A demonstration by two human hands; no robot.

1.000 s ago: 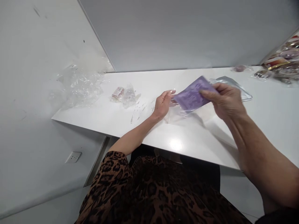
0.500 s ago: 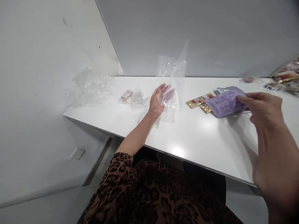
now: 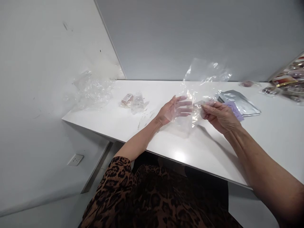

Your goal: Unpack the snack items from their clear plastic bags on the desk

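Observation:
A clear plastic bag [image 3: 205, 77] stands up over the table between my two hands. My left hand [image 3: 174, 110] has its fingers stretched out and spread; they show through the film, though I cannot tell if they are inside the bag or behind it. My right hand [image 3: 220, 115] pinches the bag between thumb and fingers, close to the left fingertips. Just beyond the right hand lie a purple packet [image 3: 234, 110], partly covered by that hand, and a flat silver pouch [image 3: 241, 100].
Crumpled clear plastic [image 3: 91, 90] is heaped at the table's left end. Nearer the middle lies a small wrapped pack [image 3: 127, 99] beside more clear wrap [image 3: 138, 103]. Several shiny packets [image 3: 288, 79] are piled at the far right, with a small wrapped item [image 3: 248, 83] near them.
My right hand has let go of the purple packet, which now lies on the table, and has moved left to pinch the clear bag. The bag and left hand have shifted right.

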